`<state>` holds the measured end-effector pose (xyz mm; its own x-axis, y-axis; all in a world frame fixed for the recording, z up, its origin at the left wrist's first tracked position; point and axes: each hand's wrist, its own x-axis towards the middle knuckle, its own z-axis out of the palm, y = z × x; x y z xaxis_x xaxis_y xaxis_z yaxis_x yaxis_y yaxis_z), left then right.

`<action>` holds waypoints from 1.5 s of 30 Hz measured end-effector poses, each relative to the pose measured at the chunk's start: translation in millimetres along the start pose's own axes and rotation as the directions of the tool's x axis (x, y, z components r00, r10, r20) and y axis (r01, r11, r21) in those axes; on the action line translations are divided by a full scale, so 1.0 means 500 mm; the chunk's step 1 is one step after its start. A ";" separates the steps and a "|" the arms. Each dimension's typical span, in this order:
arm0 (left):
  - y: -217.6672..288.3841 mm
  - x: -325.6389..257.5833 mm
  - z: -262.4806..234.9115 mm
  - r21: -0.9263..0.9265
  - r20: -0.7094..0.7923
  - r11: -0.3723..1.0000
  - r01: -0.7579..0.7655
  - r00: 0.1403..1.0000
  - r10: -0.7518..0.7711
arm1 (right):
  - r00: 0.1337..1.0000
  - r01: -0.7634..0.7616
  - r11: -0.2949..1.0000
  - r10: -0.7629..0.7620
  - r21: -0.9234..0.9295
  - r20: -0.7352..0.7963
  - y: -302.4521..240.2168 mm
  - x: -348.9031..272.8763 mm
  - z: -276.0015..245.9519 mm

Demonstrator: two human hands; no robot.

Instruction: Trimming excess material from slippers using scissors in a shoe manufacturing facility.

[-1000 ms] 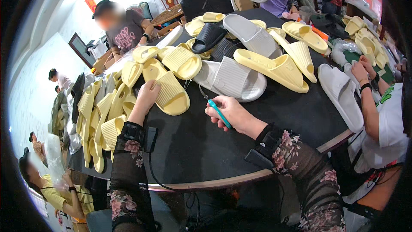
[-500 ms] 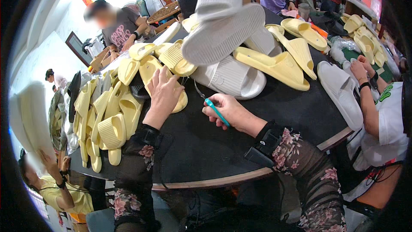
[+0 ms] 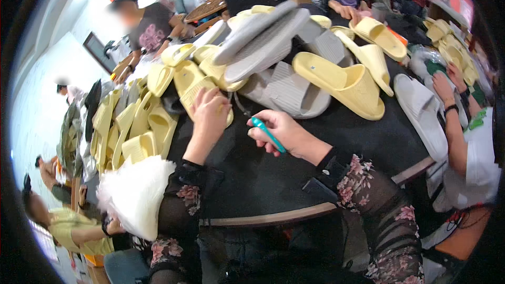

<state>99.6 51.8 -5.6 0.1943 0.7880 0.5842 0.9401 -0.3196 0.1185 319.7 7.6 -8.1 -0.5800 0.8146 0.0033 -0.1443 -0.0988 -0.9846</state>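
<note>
In my right hand (image 3: 279,134), closed fingers grip a teal-handled tool (image 3: 268,134); its thin, curved metal tip is blurred and points toward the slippers. My left hand (image 3: 209,118), fingers bent, rests on the strap end of a yellow slipper (image 3: 187,80), covering part of it. Whether something small is pinched there cannot be made out. Just beyond the tool tip lies a grey slipper (image 3: 301,94) with a ribbed strap. Above it, blurred grey slippers (image 3: 268,39) are tilted with ribbed soles showing. A yellow slipper (image 3: 344,81) lies to their right.
Several yellow slippers (image 3: 139,146) are heaped at the left of the black table (image 3: 252,179). Close to my left forearm, a co-worker holds a blurred white bundle (image 3: 138,194). A white slipper (image 3: 421,113) lies right, near another person's hands (image 3: 446,84). More people stand around.
The grey slippers in the air have dropped onto the heap. The white bundle has swung down beside my left forearm. My left hand has shifted slightly right and down; my right hand still grips the tool.
</note>
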 end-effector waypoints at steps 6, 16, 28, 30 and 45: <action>0.145 -0.113 -0.105 -0.361 0.031 0.933 -0.015 0.999 0.028 | 0.993 -0.063 0.995 0.055 -0.077 -0.103 -0.009 -0.014 0.000; 0.025 -0.530 -0.346 -0.534 0.840 0.140 0.834 0.542 -0.029 | 0.951 0.109 0.779 -0.262 -0.617 -0.162 0.016 -0.001 0.002; -0.132 -0.542 -0.419 -0.983 -0.032 -0.093 -0.157 0.649 -0.760 | 0.890 0.358 0.427 -0.426 -0.830 0.165 0.012 -0.018 0.033; -0.170 -0.526 -0.386 -0.975 -0.068 -0.080 -0.205 0.626 -0.777 | 0.881 0.347 0.288 -0.426 -0.892 0.205 0.030 -0.015 0.010; -0.219 -0.383 -0.466 -0.957 -0.010 -0.155 -0.246 0.559 -0.829 | 0.931 0.227 0.215 -0.333 -0.950 0.147 0.027 -0.026 -0.010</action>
<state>-106.1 -186.7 56.8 -0.6736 0.7003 0.2364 -0.4612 -0.6481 0.6061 329.2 -1.7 -22.4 -0.6099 0.7075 0.3571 0.5986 0.7066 -0.3774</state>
